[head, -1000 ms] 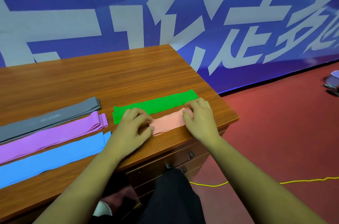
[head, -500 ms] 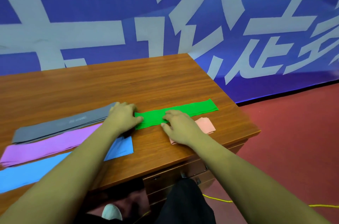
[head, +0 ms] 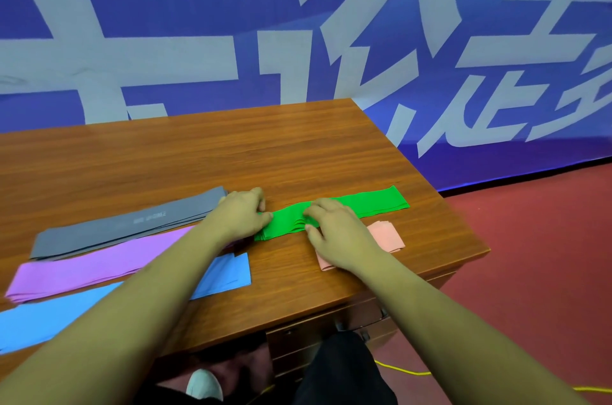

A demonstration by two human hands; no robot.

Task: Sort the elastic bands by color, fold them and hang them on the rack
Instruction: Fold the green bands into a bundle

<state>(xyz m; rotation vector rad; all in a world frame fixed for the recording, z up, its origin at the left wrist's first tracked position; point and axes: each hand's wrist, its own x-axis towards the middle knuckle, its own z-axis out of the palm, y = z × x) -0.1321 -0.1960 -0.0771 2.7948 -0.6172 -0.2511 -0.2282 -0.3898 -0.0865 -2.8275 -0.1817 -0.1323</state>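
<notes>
Several flat stacks of elastic bands lie on a wooden desk (head: 231,152). My left hand (head: 240,214) pinches the left end of the green bands (head: 371,202), fingers curled at the edge. My right hand (head: 334,232) grips the same green stack near its middle, where the layers bunch up. A folded pink band (head: 387,234) lies just behind my right hand, partly hidden by it. Grey bands (head: 132,222), purple bands (head: 92,265) and blue bands (head: 225,272) stretch out to the left under my left forearm. No rack is in view.
The desk's right edge (head: 463,222) drops to a red floor (head: 546,255). A blue banner (head: 298,23) with white characters stands behind the desk. Drawers (head: 331,328) sit below the front edge, and a yellow cord (head: 407,371) runs on the floor.
Both hands left the pink band, which now lies folded, and moved onto the green bands. The view shifted left and up.
</notes>
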